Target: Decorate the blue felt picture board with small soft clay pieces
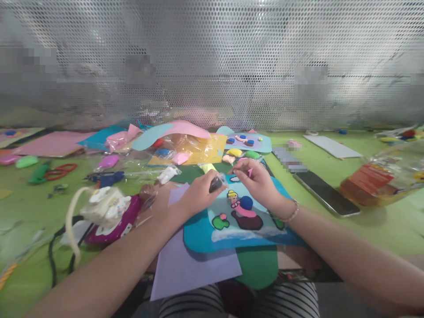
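Observation:
My left hand (207,190) is closed around a dark lump of modelling clay (216,183) in clear plastic. Beside it, my right hand (256,181) has its thumb and fingers pinched together; whatever is in them is too small to make out. A small pink piece (250,172) shows by its fingers. Both hands are over the top of a blue foam sheet (195,236). On that sheet is a clay picture: a yellow-haired figure (232,194), a blue ball shape (246,203) above a pink strip, a dark brown patch (248,221) and a green shape (218,222).
A lilac sheet (198,274) and a green sheet (258,265) lie beneath the blue one. To the left are a glue gun (109,177), scissors (61,172) and a magenta case (129,216). A phone (326,192) and plastic bag (371,181) lie right. A perforated metal panel (212,57) stands behind.

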{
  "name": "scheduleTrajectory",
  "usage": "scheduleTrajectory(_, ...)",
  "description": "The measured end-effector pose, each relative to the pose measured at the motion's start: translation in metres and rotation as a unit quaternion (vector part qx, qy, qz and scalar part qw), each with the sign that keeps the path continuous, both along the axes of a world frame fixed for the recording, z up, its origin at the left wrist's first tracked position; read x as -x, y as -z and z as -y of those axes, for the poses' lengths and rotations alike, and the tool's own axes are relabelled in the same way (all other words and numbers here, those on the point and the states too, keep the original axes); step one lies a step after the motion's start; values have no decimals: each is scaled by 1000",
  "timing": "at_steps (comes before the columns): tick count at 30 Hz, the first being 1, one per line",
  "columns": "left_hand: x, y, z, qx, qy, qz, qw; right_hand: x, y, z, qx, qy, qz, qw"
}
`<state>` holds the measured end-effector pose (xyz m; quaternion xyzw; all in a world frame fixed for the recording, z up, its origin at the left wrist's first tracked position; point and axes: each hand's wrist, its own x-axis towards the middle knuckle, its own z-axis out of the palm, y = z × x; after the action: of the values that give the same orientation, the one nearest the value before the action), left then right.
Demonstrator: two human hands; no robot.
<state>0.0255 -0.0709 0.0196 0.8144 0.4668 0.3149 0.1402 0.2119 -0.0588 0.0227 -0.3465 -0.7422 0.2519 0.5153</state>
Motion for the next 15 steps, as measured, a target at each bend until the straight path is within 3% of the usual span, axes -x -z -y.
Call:
scheduleTrajectory(7,4,7,-14,-12,-50,-19,999,-3,-3,-2,-23,40,41,998)
scheduleTrajectory(15,11,5,-22,-19,-167,-166,972,-4,-3,-4,-11,45,56,997)
